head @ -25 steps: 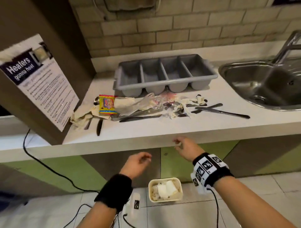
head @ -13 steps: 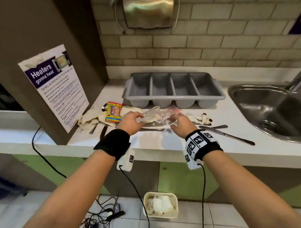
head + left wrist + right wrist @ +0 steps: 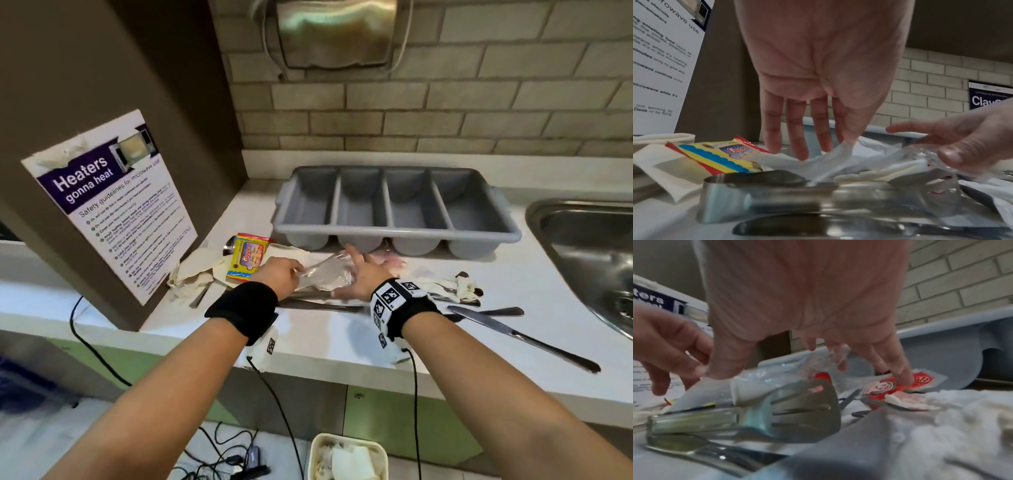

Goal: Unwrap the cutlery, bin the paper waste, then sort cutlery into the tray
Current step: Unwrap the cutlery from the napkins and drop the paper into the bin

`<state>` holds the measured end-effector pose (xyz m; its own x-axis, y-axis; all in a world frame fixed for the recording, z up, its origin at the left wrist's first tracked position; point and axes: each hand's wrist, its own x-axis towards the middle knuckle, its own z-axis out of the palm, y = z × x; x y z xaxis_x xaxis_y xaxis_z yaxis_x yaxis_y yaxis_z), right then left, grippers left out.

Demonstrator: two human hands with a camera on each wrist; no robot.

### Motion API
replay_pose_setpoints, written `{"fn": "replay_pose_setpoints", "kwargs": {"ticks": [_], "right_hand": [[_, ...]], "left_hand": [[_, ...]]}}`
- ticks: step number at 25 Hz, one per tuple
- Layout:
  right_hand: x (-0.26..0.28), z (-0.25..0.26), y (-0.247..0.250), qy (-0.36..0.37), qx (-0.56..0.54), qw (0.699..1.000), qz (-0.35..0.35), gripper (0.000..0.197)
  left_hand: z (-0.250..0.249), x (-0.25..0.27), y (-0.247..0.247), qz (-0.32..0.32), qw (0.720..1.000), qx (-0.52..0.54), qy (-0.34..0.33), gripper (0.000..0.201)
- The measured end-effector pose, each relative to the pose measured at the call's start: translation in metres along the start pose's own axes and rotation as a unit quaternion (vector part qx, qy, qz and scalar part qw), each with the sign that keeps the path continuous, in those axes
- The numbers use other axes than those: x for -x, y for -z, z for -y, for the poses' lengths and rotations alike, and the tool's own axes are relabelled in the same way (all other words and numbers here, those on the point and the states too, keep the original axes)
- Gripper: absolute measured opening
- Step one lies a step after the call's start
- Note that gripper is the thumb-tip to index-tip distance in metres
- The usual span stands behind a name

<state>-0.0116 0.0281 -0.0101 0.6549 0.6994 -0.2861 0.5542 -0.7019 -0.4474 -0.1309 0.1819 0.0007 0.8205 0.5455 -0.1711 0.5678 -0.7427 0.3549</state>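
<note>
A pile of wrappers and cutlery lies on the white counter in front of the empty grey cutlery tray. My left hand pinches one end of a clear plastic wrapper between thumb and forefinger. My right hand is spread over the wrapper's other end, its thumb on the plastic and one fingertip on a red wrapper. Under the wrapper lie metal slotted tongs and dark knives. Another table knife lies to the right.
A yellow snack packet and crumpled paper napkins lie at the left by a brown panel with a poster. The steel sink is at the right. A small bin with paper stands on the floor below the counter.
Both hands rose from below the counter edge, above the bin, to the pile. The left hand took hold of the clear wrapper and the right hand spread over it.
</note>
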Motion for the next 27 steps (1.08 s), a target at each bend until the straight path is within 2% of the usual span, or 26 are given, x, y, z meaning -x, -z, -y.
{"fn": "replay_pose_setpoints", "kwargs": {"ticks": [2, 5, 7, 12, 19, 23, 27], "right_hand": [[-0.009, 0.004, -0.002, -0.027, 0.027, 0.999, 0.004, 0.106], [-0.012, 0.01, 0.0, -0.045, 0.055, 0.997, 0.005, 0.083], [-0.015, 0.011, 0.002, -0.045, 0.018, 0.999, -0.007, 0.069], [-0.014, 0.011, 0.008, -0.045, -0.029, 0.997, -0.061, 0.053], [-0.012, 0.011, 0.018, -0.03, -0.038, 0.987, -0.154, 0.02], [0.0, 0.015, 0.024, -0.014, -0.059, 0.966, -0.249, 0.026], [0.025, 0.025, 0.032, 0.006, -0.121, 0.936, -0.332, 0.02]], "left_hand": [[0.003, -0.003, 0.004, 0.005, 1.0, 0.02, -0.01, 0.035], [0.003, -0.003, 0.002, 0.052, 0.997, -0.036, -0.044, 0.055], [0.004, -0.008, -0.005, 0.054, 0.996, -0.041, -0.057, 0.05], [0.007, -0.015, -0.006, 0.002, 0.995, 0.093, -0.047, 0.027], [0.017, -0.02, 0.007, -0.069, 0.985, 0.155, -0.033, 0.031], [0.02, -0.02, 0.018, -0.137, 0.961, 0.24, -0.013, 0.031], [0.016, -0.009, 0.038, -0.204, 0.928, 0.311, -0.023, 0.034]]}}
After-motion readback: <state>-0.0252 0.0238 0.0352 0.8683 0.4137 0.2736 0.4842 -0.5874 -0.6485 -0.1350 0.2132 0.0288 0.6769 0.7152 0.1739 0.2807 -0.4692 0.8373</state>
